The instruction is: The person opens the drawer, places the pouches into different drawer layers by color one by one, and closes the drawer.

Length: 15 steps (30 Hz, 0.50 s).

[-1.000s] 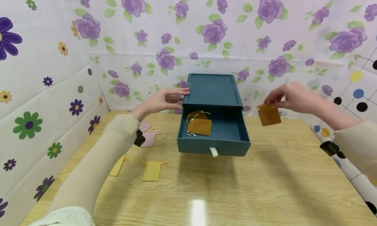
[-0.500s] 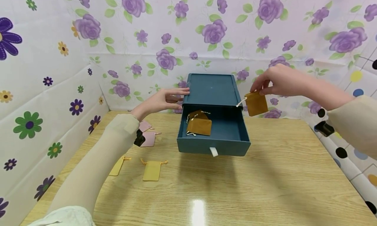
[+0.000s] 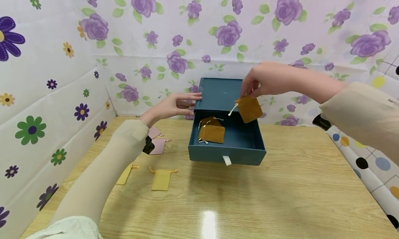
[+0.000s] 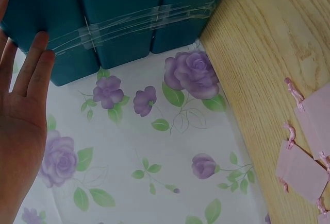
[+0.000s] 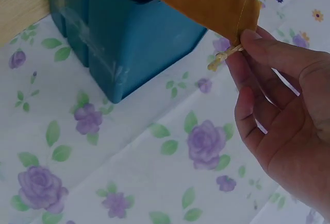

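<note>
My right hand (image 3: 265, 80) pinches a brown drawstring pouch (image 3: 250, 109) by its top edge, above the right side of the open drawer (image 3: 232, 156). In the right wrist view the pouch (image 5: 211, 5) hangs from thumb and fingertips, its pale cord dangling. Inside the drawer's left half lie brown pouches (image 3: 212, 134), partly overlapping. My left hand (image 3: 169, 109) rests with extended fingers against the left side of the blue drawer cabinet (image 3: 219, 93). The left wrist view has those fingers (image 4: 35, 69) touching the cabinet's side (image 4: 121, 23), which is made of stacked, taped units.
Left of the cabinet, pink pouches (image 3: 158, 146) and yellow pouches (image 3: 160, 180) lie on the wooden table (image 3: 280, 197); my left forearm partly covers some. A white pull tab (image 3: 227, 160) sticks out of the drawer front. Flowered cloth (image 3: 174, 34) hangs behind the cabinet.
My right hand has carried the brown pouch leftward, from right of the cabinet to over the drawer. My left hand stays on the cabinet's side.
</note>
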### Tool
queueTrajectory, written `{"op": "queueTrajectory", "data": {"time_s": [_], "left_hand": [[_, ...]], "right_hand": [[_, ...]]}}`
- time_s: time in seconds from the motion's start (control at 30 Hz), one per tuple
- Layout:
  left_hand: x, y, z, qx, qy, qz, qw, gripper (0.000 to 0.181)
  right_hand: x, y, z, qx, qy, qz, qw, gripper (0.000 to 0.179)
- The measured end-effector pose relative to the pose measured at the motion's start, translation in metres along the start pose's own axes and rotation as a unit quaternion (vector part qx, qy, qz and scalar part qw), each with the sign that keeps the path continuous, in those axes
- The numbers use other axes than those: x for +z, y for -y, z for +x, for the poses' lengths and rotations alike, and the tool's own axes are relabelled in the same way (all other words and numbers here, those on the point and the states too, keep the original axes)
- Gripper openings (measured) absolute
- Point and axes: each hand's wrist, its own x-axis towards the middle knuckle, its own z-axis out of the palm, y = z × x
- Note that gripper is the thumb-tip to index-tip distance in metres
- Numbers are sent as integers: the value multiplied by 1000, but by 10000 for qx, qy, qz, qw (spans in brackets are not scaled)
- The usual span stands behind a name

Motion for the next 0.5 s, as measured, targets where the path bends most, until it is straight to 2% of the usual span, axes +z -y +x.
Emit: {"op": "queueTrajectory", "data": {"time_s": [0.17,0.3,0.5], "left_hand": [[0,-1,2,74,-21,-56,10000,56],[1,-3,3,75,-47,-100,9999,56],[-1,-1,1,61,6,-91,9999,57]], "right_hand": [[-2,14,17,-157,228,-42,9996,21],[6,27,31,-233,409,-103,9988,21],[20,45,56,-408,624,211,9970,21]]}}
